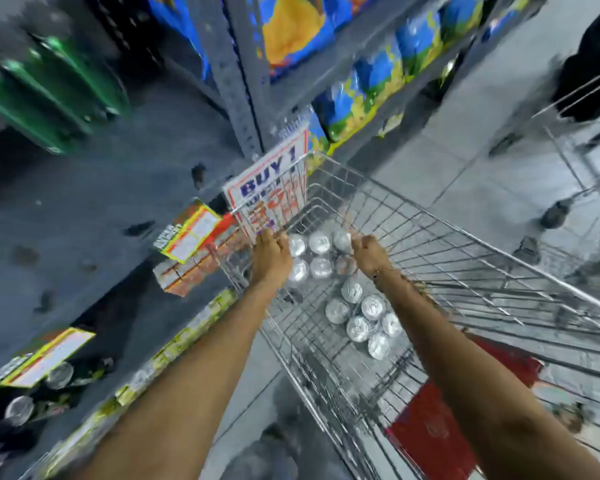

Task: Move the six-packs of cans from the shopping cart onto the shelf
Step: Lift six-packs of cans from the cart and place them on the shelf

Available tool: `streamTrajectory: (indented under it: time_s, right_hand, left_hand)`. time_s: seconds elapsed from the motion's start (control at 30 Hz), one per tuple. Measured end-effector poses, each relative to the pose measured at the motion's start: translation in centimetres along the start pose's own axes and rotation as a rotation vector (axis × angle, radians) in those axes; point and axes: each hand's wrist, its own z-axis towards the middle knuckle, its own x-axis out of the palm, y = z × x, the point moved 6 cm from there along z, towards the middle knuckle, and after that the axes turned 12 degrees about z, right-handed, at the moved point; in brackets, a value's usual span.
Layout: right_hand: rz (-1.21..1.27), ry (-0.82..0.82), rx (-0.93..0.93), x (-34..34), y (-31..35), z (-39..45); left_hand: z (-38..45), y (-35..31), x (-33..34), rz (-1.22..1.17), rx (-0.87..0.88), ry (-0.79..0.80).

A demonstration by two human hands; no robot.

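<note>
Two six-packs of silver-topped cans lie in the wire shopping cart [430, 237]. The far six-pack [317, 252] sits near the cart's front end. My left hand [271, 254] presses on its left side and my right hand [369, 252] on its right side, both closed around it. The near six-pack [364, 318] rests untouched on the cart floor, closer to me. The grey metal shelf [101, 209] stands to the left of the cart, with dark cans [39, 393] on a lower level at the bottom left.
A "BUY!" sign [267, 181] hangs off the shelf post against the cart's front corner. Price tags [191, 233] stick out from the shelf edge. Blue and yellow bags [378, 74] fill the shelves ahead. A second cart [586, 140] and a person's dark legs [593, 64] stand at the right. Green packs [49, 91] sit at the upper left.
</note>
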Motion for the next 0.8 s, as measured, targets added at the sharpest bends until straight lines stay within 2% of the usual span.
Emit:
streamTrajectory:
  time_s: [0.1,0.2,0.43,0.63,0.8]
  right_hand:
    - [0.129,0.025,0.183,1.5,-3.4,2.2]
    - [0.239,-0.006,0.260,3.2,-5.2,3.7]
    - [0.297,-0.154,0.100,4.1,-5.9,6.3]
    - [0.619,-0.143,0.129,4.2,-6.8,6.1]
    - [0.592,-0.143,0.095,3.4,-5.6,4.7]
  left_hand:
    - [1.4,1.6,3.5,-0.018,-0.183,0.109]
    - [2.5,3.4,6.3,-0.044,-0.300,0.140]
    - [4.1,3.4,8.3,-0.038,-0.344,0.064]
    - [3.8,2.6,7.8,-0.172,-0.371,-0.008]
    - [3.0,2.3,6.9,-0.168,-0.361,0.023]
